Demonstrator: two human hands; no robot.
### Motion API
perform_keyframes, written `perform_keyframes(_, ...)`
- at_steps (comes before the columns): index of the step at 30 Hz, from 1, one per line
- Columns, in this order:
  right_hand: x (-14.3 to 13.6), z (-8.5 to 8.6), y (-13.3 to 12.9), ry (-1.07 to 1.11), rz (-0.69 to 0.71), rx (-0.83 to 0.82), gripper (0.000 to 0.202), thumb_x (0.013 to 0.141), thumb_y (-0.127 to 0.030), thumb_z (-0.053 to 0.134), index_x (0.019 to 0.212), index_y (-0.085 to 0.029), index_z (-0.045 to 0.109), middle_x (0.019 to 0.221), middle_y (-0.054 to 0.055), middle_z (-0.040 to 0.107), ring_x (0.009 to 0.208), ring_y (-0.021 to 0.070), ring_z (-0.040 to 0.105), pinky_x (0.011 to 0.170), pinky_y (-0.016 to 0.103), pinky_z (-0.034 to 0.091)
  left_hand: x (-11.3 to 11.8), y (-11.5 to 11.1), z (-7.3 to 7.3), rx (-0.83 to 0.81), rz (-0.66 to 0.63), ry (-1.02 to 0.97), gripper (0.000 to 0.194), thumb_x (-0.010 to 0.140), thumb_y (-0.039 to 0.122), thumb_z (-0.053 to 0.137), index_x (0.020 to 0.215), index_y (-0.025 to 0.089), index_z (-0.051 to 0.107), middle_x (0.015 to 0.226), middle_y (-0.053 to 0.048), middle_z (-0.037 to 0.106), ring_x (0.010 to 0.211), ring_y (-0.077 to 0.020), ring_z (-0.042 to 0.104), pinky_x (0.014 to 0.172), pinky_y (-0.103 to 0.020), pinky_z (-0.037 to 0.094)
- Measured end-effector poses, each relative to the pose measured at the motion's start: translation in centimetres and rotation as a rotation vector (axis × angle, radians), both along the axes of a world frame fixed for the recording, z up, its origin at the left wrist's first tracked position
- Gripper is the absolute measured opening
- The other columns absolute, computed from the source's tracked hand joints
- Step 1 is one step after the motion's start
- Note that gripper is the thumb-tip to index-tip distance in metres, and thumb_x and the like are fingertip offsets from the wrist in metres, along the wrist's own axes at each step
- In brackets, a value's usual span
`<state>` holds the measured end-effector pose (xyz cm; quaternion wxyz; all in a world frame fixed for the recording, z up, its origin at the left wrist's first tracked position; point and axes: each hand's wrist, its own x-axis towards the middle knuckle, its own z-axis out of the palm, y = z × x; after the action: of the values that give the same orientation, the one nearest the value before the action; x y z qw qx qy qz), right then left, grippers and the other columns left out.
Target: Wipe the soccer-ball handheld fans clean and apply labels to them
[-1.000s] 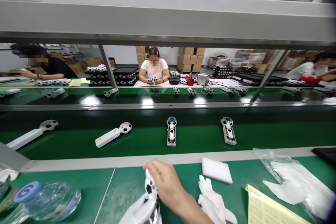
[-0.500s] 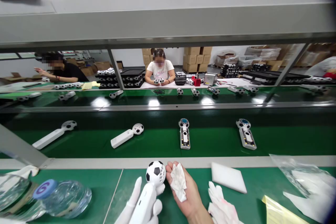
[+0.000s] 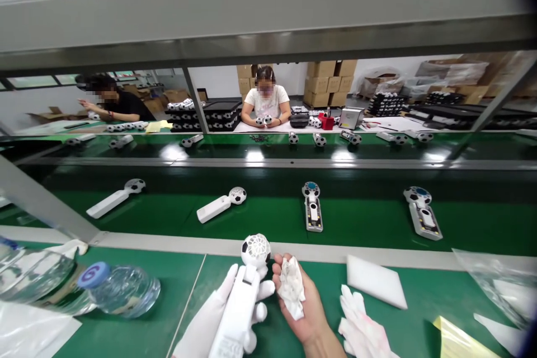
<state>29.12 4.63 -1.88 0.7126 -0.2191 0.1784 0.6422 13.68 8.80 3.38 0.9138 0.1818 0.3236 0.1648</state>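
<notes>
My left hand (image 3: 210,313), in a white glove, is wrapped around the white handle of a handheld fan (image 3: 235,313) in the lower middle. The fan's round head is patterned like a football, and its open grille shows towards me. Bare and palm up just right of it, my right hand (image 3: 312,313) holds a crumpled white wipe (image 3: 291,288) across its palm and fingers. The fingertips of that hand are close to the fan's head. Beside my right wrist lies a loose white glove (image 3: 363,321) with pinkish stains.
A white foam block (image 3: 375,281), yellow sheet (image 3: 461,341) and clear plastic bag (image 3: 495,279) lie at right. Water bottles, one blue-capped (image 3: 126,290), lie at left. More fans, some with exposed insides (image 3: 313,212), lie on the green belt (image 3: 361,212). Co-workers (image 3: 266,102) sit beyond.
The fan has been turned in my left hand, so its grille now faces me more. The view has shifted, moving the bench and belt items to the right. The wipe stays in my right hand.
</notes>
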Motion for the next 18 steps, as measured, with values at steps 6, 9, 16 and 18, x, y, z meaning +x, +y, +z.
perform_keyframes(6,0.4,0.0,-0.1,0.043,-0.010,-0.002,0.015,0.083,-0.011,0.053,0.085,-0.014,0.068,0.084,0.006,0.072,0.068,0.0154,0.067,0.057,0.026,0.055,0.8,1.5,-0.3,-0.040,-0.025,-0.163,0.056,0.085,0.057,0.040,0.128,0.020,0.043,0.108,-0.010,0.060,0.072,-0.0140,0.057,0.046,-0.022,0.046)
perform_keyframes(9,0.3,-0.2,-0.1,0.062,0.007,0.011,0.012,0.080,-0.012,0.057,0.084,-0.013,0.068,0.082,0.006,0.072,0.064,0.0156,0.067,0.054,0.026,0.054,2.2,3.3,-0.6,0.156,-0.092,-0.038,0.054,0.085,0.057,0.040,0.121,0.017,0.048,0.106,-0.010,0.059,0.070,-0.0118,0.056,0.048,-0.020,0.044)
perform_keyframes(16,0.8,-3.1,0.3,-0.048,0.243,0.224,0.015,0.071,-0.029,0.072,0.082,-0.020,0.069,0.067,0.002,0.068,0.055,0.0143,0.062,0.044,0.022,0.046,8.7,9.6,-2.8,1.125,-0.037,0.699,0.052,0.082,0.049,0.047,0.120,0.013,0.048,0.106,-0.014,0.060,0.093,-0.0234,0.059,0.080,-0.034,0.047)
perform_keyframes(18,1.1,-4.2,0.8,-0.131,0.266,0.273,0.015,0.068,-0.030,0.075,0.079,-0.023,0.069,0.066,0.000,0.067,0.053,0.0126,0.059,0.047,0.023,0.047,9.9,11.4,-3.0,1.327,0.072,0.812,0.053,0.082,0.036,0.049,0.130,0.013,0.041,0.131,-0.015,0.045,0.122,-0.0260,0.041,0.103,-0.035,0.032)
